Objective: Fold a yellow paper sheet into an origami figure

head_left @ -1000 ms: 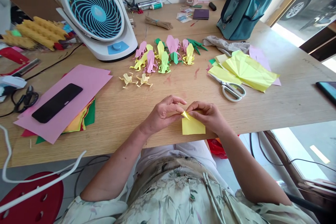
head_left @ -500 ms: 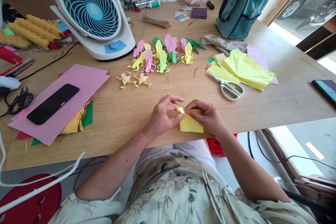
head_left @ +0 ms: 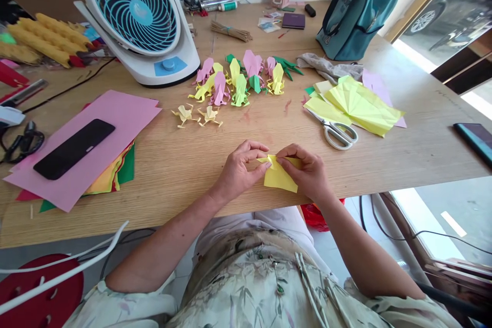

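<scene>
A small yellow sheet of paper (head_left: 280, 178), folded at its top edge, is held between my two hands just above the table's front edge. My left hand (head_left: 246, 168) pinches its upper left corner between thumb and fingers. On the upper right, my right hand (head_left: 305, 170) grips the same paper, thumb and forefinger close to the fold. Beyond the hands stand several folded paper frogs, among them a pink one (head_left: 219, 89), a green one (head_left: 240, 91) and a yellow one (head_left: 275, 79). Two small pale yellow paper frogs (head_left: 210, 116) sit nearer to me.
White-handled scissors (head_left: 340, 136) lie right of my hands beside crumpled yellow paper (head_left: 359, 100). A black phone (head_left: 75, 148) rests on pink sheets (head_left: 126, 107) at left. A fan (head_left: 169, 69) and a teal bag (head_left: 351, 25) stand farther back. Another phone (head_left: 476, 141) is at far right.
The folded flap at the paper's top left now lies flatter, and my right hand has shifted slightly right along the top edge. Both hands keep hold of the paper.
</scene>
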Demonstrator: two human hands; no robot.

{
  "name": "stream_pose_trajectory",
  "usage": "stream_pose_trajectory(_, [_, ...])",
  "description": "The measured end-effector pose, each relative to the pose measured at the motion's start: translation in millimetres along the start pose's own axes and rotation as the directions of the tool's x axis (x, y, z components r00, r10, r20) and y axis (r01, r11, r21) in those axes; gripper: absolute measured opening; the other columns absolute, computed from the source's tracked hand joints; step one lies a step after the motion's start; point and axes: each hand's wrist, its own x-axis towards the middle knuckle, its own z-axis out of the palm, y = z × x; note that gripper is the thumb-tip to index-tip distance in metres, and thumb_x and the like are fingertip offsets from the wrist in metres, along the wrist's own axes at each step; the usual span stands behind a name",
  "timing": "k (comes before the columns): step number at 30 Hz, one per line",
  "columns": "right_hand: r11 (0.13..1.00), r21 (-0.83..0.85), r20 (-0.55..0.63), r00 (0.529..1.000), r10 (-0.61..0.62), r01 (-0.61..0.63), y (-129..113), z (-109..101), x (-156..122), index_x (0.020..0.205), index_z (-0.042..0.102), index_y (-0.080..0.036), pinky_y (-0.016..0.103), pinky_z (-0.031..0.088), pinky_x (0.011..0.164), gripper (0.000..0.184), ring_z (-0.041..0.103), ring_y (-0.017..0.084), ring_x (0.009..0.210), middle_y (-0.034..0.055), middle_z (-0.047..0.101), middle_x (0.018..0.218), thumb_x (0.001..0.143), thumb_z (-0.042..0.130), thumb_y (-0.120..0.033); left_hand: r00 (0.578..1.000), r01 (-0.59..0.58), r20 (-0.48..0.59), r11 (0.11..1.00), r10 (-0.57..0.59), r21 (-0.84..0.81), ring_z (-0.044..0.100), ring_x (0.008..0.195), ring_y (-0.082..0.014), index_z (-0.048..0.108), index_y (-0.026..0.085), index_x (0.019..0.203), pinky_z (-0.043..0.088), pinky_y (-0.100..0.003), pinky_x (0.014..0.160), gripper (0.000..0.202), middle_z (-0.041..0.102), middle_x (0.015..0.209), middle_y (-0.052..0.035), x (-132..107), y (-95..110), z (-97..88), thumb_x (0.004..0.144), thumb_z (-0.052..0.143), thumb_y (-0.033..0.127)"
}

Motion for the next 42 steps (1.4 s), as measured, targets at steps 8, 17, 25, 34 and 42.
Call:
stream_pose_trajectory(8, [0.998, 0.036, 0.031, 0.998, 0.056, -0.057, 1, 0, -2, 0.088, 0.069, -0.021, 0.026, 0.046, 0.070, 0.006, 0.062, 0.013, 0.077, -0.0005, 0.070, 0.085, 0.089, 0.066, -0.027, 0.999, -0.040, 0.032, 0.998, 0.039, 0.038, 0.063, 0.105, -0.0214, 0.072, 0.018, 0.089, 0.049, -0.037, 0.096, 0.007, 0.066, 0.107, -0.0086, 1, 0, -0.9, 0.083, 0.072, 0.021])
stream_pose_trajectory(17, [0.982, 0.133, -0.031, 0.990, 0.141, -0.136, -5, 8, -1, 0.088, 0.069, -0.021, 0.026, 0.047, 0.068, 0.009, 0.062, 0.014, 0.077, 0.0003, 0.070, 0.085, 0.089, 0.067, -0.030, 0.998, 0.059, -0.006, 0.991, -0.060, -0.121, 0.063, 0.092, -0.0171, 0.073, 0.019, 0.089, 0.044, -0.026, 0.070, 0.010, 0.068, 0.103, -0.0066, 4, -2, -2.0, 0.081, 0.073, 0.025])
stream_pose_trajectory(25, [0.977, 0.141, 0.011, 0.987, 0.162, -0.162, -4, 11, -3, 0.091, 0.069, -0.022, 0.026, 0.048, 0.069, 0.010, 0.063, 0.014, 0.078, 0.0006, 0.070, 0.086, 0.089, 0.068, -0.032, 0.974, 0.224, 0.062, 0.965, -0.217, -0.135, 0.064, 0.080, -0.0151, 0.070, 0.017, 0.091, 0.048, -0.025, 0.071, 0.017, 0.072, 0.090, -0.0036, 3, -2, -0.4, 0.080, 0.072, 0.030])
stream_pose_trajectory(34, [0.888, 0.358, 0.159, 0.956, 0.247, -0.289, -1, 5, -4, 0.110, 0.063, -0.024, 0.028, 0.052, 0.084, 0.028, 0.065, 0.019, 0.101, 0.0046, 0.069, 0.110, 0.088, 0.071, -0.041, 0.943, 0.333, 0.097, 0.899, -0.319, -0.286, 0.058, 0.067, -0.0110, 0.059, 0.018, 0.088, 0.048, -0.021, 0.062, 0.023, 0.060, 0.074, 0.0029, 1, -8, 3.4, 0.078, 0.074, 0.032])
stream_pose_trajectory(42, [0.799, 0.402, 0.336, 0.884, 0.327, -0.448, -5, 2, -4, 0.118, 0.058, -0.027, 0.032, 0.053, 0.081, 0.047, 0.066, 0.020, 0.097, 0.0048, 0.070, 0.110, 0.079, 0.079, -0.043, 0.947, 0.319, 0.103, 0.910, -0.303, -0.264, 0.052, 0.066, -0.0090, 0.062, 0.020, 0.112, 0.045, -0.020, 0.062, 0.037, 0.053, 0.076, 0.0041, 4, -1, -0.3, 0.079, 0.074, 0.032])
